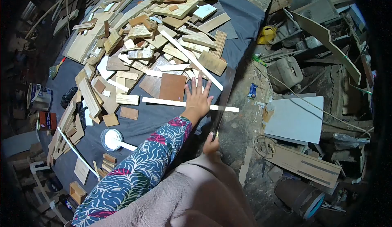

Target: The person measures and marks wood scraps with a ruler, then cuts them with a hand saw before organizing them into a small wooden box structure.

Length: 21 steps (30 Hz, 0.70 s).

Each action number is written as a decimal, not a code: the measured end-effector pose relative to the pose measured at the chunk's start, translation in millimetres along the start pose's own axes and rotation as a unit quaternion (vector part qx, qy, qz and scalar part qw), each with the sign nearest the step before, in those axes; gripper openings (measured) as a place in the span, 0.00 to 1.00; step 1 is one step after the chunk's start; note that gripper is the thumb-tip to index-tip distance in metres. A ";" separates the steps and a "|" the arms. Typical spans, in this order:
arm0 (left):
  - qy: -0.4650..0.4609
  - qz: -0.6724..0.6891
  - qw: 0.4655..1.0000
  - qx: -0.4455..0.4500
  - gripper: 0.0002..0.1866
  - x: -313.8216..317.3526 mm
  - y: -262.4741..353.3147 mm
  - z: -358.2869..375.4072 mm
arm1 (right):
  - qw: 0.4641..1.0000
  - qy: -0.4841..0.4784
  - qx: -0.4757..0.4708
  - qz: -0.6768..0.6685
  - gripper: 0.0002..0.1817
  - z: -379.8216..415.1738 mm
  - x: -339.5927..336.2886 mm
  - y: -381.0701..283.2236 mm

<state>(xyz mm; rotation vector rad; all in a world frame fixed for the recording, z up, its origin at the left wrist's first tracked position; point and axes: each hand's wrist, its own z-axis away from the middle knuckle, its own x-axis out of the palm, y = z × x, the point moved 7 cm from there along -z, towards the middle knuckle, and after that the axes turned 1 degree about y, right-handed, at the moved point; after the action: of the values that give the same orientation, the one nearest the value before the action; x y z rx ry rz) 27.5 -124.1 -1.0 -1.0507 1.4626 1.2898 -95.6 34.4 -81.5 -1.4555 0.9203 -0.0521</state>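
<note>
My left hand [197, 99] lies flat with fingers spread, pressing a thin pale wood strip [163, 101] onto the dark cloth. The strip's right end juts past the table edge. Close by, my right hand [211, 143] is closed around the handle of a handsaw [221, 114]. Its long dark blade points away from me and crosses the strip just right of my left hand; the blade is smeared there. A square brown board [172, 87] lies beyond the strip, near my left fingertips. Another long pale strip [192, 59] slants across the wood pile above.
Offcuts [141, 31] are heaped over the cloth-covered table [245, 6]. A white-lidded container [112, 139] stands left of my sleeve. On the floor at right are a white panel [296, 116], a jerrycan [286, 73], a yellow container [266, 35] and a bucket [300, 196].
</note>
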 end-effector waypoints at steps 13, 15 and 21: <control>-0.002 0.003 1.000 0.002 0.30 -1.6 0.0 -0.5 | 0.995 -0.051 0.059 0.056 0.18 -8.8 7.3 2.8; -0.009 0.007 1.000 0.002 0.30 -1.9 0.3 -2.0 | 0.999 -0.025 0.008 0.042 0.18 7.6 1.8 20.5; 0.007 0.007 1.000 0.009 0.29 -1.7 0.7 -0.9 | 0.997 -0.047 0.031 0.043 0.15 -20.6 6.6 -8.5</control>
<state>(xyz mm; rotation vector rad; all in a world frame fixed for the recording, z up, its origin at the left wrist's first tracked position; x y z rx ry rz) 27.1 -124.9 0.9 -1.0415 1.4906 1.2798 -98.5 12.4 -74.4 -1.3484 0.8950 0.0504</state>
